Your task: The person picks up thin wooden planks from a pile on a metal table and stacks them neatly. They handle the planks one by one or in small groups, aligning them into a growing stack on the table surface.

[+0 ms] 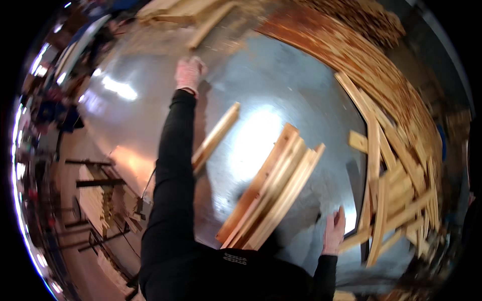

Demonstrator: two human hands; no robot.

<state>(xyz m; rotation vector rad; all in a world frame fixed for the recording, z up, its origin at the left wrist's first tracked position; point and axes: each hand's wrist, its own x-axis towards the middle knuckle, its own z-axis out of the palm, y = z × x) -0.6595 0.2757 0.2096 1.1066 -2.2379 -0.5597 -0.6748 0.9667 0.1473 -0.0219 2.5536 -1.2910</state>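
Observation:
My left hand [189, 75], in a pale pink-and-white glove, reaches far out over the metal-topped table [236, 70]. It is just short of the near end of a long wooden strip [213, 25]; blur hides its fingers and any contact. Gloved as well, my right hand [334, 233] is low at the right beside the table edge, fingers stretched out and nothing visible in them. Between my arms lies a bundle of wooden strips [273, 188], its near end hidden by my body. A single wooden strip [216, 138] lies left of it, partly behind my left forearm.
Loose wood offcuts [399, 200] are heaped along the table's right side. Behind them runs a large rough-grained wood panel [361, 60]. More boards [175, 10] lie at the far end with sawdust. Down on the left stands a rack with stacked wood [95, 200].

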